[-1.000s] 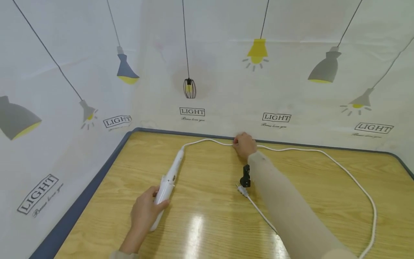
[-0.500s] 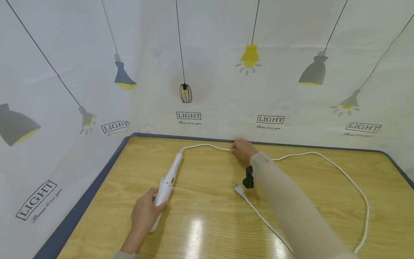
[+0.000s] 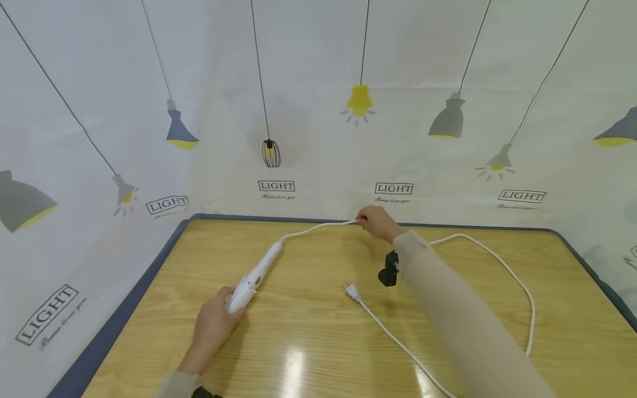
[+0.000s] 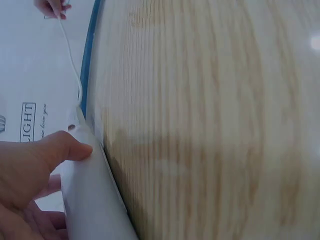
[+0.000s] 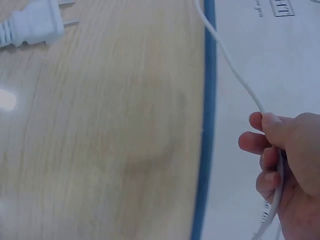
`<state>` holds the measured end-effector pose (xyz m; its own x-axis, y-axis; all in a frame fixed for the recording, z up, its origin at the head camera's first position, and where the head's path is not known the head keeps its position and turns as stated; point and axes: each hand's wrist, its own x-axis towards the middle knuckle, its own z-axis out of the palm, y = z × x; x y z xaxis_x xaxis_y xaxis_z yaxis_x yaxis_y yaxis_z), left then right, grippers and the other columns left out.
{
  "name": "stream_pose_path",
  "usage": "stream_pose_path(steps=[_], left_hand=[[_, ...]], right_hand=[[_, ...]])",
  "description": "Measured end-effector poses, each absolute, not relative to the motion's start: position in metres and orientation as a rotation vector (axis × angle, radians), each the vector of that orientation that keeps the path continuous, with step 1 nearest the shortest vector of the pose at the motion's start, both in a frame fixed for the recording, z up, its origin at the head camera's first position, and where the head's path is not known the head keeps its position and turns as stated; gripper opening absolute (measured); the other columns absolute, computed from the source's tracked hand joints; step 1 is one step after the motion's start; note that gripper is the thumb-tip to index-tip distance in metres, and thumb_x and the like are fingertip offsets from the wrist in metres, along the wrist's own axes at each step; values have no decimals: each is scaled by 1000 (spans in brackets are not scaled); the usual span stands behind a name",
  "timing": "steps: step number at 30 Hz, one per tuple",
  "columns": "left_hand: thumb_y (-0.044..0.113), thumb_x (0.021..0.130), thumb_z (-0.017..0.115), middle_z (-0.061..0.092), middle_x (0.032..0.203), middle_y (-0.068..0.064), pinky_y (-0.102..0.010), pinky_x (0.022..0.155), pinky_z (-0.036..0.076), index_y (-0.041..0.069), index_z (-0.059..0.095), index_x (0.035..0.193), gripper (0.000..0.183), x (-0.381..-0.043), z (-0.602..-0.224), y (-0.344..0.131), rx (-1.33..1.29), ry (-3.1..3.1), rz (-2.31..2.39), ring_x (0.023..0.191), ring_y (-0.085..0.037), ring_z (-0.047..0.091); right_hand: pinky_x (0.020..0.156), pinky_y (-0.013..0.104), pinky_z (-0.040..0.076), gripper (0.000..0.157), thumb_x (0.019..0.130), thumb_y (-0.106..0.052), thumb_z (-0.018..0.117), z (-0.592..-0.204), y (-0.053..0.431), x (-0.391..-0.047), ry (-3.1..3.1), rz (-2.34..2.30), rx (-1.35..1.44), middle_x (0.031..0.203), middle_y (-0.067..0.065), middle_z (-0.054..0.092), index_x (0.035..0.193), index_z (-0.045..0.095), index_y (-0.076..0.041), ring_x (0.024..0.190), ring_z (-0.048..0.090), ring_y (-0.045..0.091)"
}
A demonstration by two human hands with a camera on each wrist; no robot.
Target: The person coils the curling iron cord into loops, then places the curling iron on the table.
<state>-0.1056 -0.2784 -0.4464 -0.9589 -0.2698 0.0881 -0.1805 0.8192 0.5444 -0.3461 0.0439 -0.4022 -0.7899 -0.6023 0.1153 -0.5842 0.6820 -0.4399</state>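
Head view: left hand (image 3: 213, 326) grips the white wand (image 3: 259, 276); right hand (image 3: 380, 224) pinches its cord (image 3: 318, 226) by the table's far edge. Since half a second ago, the wand's near end has vanished behind the left hand, and the cord between the hands runs straighter. My reading: slack coming out of that stretch, the lead better under control. Plug (image 3: 353, 292) lies loose on the table (image 3: 298, 337).

Left wrist view: thumb across the wand's upper side, other fingers behind it; cord leaves the far end.

Right wrist view: cord caught between thumb and forefinger, then passing down between the curled lower fingers and the palm.
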Motion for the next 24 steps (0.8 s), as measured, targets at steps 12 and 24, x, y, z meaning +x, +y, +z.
stream_pose_path(steps=[12, 24], left_hand=[[21, 83, 66, 59, 114, -22, -48, 74, 44, 3, 54, 126, 48, -119, -450, -291, 141, -2871, -843, 91, -32, 57], [31, 85, 65, 61, 111, -21, -44, 66, 45, 4, 56, 125, 49, -157, -413, -275, 69, -2820, -851, 86, -31, 59]], right_hand=[[79, 40, 47, 19, 92, -8, 54, -336, 74, -321, 2869, -813, -960, 98, 16, 63, 101, 65, 4, 89, 59, 27], [84, 41, 46, 19, 92, -16, 57, -288, 102, -277, 2959, -852, -920, 102, 15, 64, 99, 67, -1, 95, 60, 28]])
